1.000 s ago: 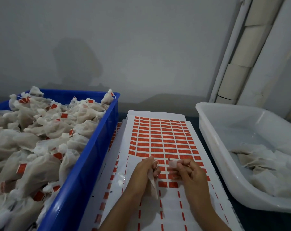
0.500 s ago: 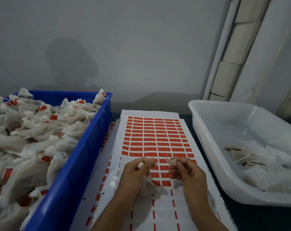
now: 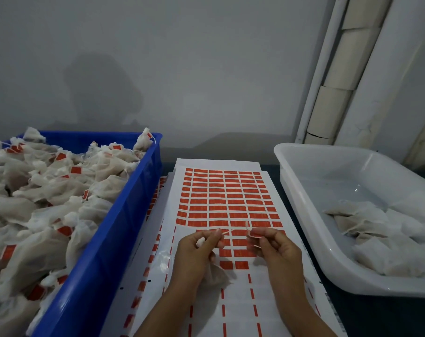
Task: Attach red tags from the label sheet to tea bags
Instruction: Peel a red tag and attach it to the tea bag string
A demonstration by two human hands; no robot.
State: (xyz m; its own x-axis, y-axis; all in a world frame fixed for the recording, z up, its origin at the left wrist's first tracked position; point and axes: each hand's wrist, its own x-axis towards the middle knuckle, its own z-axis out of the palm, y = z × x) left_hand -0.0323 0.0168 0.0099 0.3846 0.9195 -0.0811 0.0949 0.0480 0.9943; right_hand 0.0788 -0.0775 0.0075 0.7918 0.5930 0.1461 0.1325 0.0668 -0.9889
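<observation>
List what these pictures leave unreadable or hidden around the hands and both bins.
Head view only:
- Print on the red tags of the white label sheet: too small.
- Tea bag body: mostly behind the left hand.
- Peeled tag in the right hand: edge-on, blurred.
- Blue plastic crate and white plastic tub: cut by frame edges.

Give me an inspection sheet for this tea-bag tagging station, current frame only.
Surface: dark table, mostly covered.
Job's things: label sheet partly used, near rows peeled; blue crate piled with tagged tea bags; white tub holding untagged bags.
Clutter: more label sheets under the top one.
Hands: left hand holds a tea bag and pinches its string; right hand pinches a red tag.
Cables: nothing seen.
Surroundings: grey wall, white pipes at right.
</observation>
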